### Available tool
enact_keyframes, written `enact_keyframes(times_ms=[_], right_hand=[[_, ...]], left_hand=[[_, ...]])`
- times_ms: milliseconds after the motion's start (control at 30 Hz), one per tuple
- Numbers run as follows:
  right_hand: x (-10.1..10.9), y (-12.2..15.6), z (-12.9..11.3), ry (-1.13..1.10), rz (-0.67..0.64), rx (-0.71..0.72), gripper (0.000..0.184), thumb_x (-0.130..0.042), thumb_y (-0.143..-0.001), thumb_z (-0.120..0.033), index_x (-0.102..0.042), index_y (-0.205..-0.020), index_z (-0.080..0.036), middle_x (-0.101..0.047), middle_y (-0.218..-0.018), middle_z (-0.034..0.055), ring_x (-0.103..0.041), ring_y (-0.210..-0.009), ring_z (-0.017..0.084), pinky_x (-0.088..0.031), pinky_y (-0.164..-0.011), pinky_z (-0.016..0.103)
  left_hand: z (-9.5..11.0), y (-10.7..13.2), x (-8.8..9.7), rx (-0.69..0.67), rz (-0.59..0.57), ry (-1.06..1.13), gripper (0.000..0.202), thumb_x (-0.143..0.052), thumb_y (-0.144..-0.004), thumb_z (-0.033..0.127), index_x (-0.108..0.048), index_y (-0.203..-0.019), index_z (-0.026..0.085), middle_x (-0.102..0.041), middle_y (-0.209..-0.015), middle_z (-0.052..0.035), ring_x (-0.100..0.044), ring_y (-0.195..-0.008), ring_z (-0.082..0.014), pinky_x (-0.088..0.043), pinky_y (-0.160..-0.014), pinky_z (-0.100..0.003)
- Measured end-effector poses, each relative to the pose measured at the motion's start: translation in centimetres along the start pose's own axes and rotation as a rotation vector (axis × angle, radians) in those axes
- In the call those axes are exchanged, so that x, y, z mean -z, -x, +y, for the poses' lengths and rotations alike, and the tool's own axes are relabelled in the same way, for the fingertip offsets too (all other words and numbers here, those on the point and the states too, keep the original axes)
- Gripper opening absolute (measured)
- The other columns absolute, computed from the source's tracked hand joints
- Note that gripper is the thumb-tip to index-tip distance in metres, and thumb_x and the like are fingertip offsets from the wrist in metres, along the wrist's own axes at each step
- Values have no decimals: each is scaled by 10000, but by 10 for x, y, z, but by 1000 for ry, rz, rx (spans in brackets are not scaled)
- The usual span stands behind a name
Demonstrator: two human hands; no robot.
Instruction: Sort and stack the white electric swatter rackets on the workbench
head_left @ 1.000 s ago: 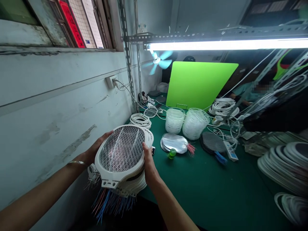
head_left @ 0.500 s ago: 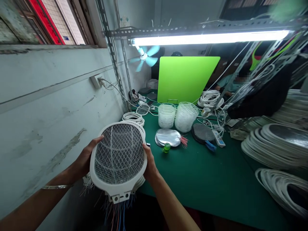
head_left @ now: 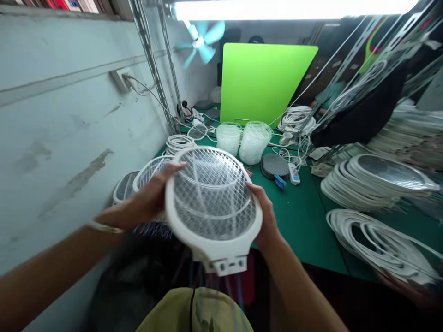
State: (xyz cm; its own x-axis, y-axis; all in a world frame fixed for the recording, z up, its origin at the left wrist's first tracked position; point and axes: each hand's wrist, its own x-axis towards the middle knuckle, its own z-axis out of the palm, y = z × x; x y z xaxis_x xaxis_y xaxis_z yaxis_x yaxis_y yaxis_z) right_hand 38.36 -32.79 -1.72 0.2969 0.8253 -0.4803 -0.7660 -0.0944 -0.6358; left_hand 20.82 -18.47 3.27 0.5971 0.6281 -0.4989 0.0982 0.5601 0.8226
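Both my hands hold a white electric fly-swatter head up in front of me, its wire mesh facing up and its square neck mount pointing toward me. My left hand grips the left rim with its fingers across the mesh. My right hand grips the right rim. Behind the left rim sit more white swatter frames and a further mesh-covered frame, with blue and red wire ends below them. My left hand partly hides these frames.
A green-topped workbench runs along a grey wall. On it are white cable coils, meshes in tubs, a power strip, and stacked white frames on the right. A green board stands behind, and a co-worker's sleeve shows at the back.
The swatter head has come up and right, away from the stack, which now lies to its left. My view has tilted downward, showing my own lap.
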Motion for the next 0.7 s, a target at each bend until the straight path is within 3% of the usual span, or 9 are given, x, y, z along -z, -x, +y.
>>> enact_keyframes(times_ms=[133, 200, 267, 367, 467, 600, 700], right_hand=[[88, -4, 3, 153, 207, -440, 422, -434, -820, -542, -631, -853, -170, -671, -765, 104, -629, -878, 302, -483, -816, 450], [122, -16, 12, 203, 269, -616, 445, -407, -814, -579, -592, -762, -178, -647, -709, 121, -617, -851, 327, -468, -782, 502], [145, -30, 19, 239, 317, -771, 462, -397, -813, -613, -567, -730, -191, -642, -709, 125, -608, -846, 338, -457, -768, 544], [165, -53, 20, 243, 354, -921, 476, -392, -812, -641, -560, -728, -204, -649, -749, 126, -608, -844, 334, -463, -762, 566], [177, -81, 11, 213, 369, -978, 494, -396, -794, -659, -580, -744, -204, -660, -797, 144, -614, -874, 351, -472, -774, 577], [192, -120, 6, 191, 410, -970, 558, -468, -732, -703, -654, -905, -206, -689, -906, 168, -596, -970, 431, -415, -818, 702], [202, -135, 21, 152, 427, -908, 521, -485, -773, -655, -667, -914, -188, -692, -863, 177, -612, -934, 418, -404, -824, 721]], left_hand=[[-103, -50, -25, 593, -194, 70, 605, -472, -794, 681, -622, -1072, 165, -730, -902, -118, -676, -876, -315, -540, -814, -474], [-146, -76, -25, 762, -201, 39, 650, -376, -770, 737, -606, -1030, 188, -718, -891, -123, -664, -860, -321, -534, -806, -512], [-175, -100, -22, 868, -213, 8, 658, -306, -778, 736, -588, -1009, 189, -707, -910, -155, -661, -861, -337, -532, -794, -542], [-192, -135, -17, 988, -248, -33, 646, -258, -803, 721, -570, -1013, 195, -699, -955, -189, -665, -860, -357, -538, -763, -564], [-190, -171, -15, 1055, -309, -46, 618, -295, -810, 718, -575, -1021, 209, -702, -979, -186, -668, -885, -377, -541, -762, -583], [-183, -212, -19, 1041, -372, -43, 592, -347, -802, 729, -583, -1060, 252, -720, -1008, -145, -665, -944, -406, -493, -820, -681], [-192, -225, -21, 1003, -364, -106, 626, -282, -805, 738, -584, -1031, 239, -726, -970, -171, -666, -902, -442, -467, -771, -742]])
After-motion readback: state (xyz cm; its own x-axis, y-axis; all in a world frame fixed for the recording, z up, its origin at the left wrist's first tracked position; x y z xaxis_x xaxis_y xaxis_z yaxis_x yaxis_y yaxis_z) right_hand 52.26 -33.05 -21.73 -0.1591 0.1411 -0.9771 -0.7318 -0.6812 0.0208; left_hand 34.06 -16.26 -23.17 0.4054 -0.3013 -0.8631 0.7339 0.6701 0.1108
